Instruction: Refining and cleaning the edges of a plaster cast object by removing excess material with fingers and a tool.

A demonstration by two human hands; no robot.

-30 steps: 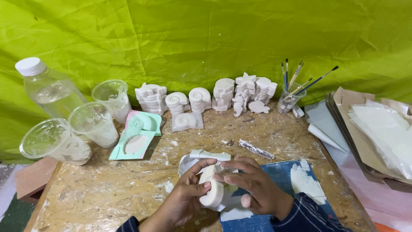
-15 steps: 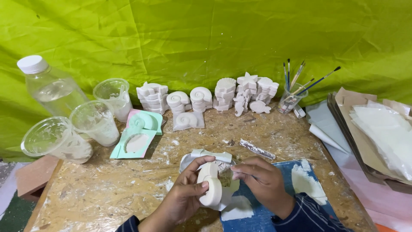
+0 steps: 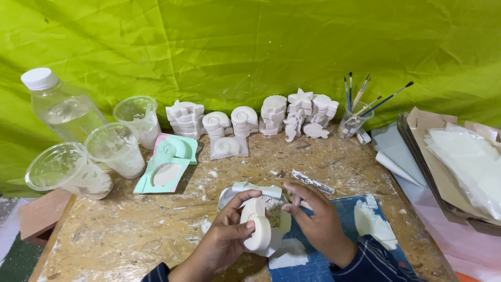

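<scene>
Two hands are holding a white shell shape over a messy wooden table.

The left hand [image 3: 222, 245] is gripping the white shell cast [image 3: 257, 230]. The right hand [image 3: 315, 222] is touching the white mold [image 3: 250, 189] beside it. More shell casts [image 3: 250, 117] are standing far back.

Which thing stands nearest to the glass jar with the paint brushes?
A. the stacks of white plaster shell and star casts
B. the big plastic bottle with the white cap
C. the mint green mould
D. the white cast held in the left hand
A: the stacks of white plaster casts stand just beside the jar of brushes at the back of the table, while the bottle, the green mould and the held cast are all farther away.
</scene>
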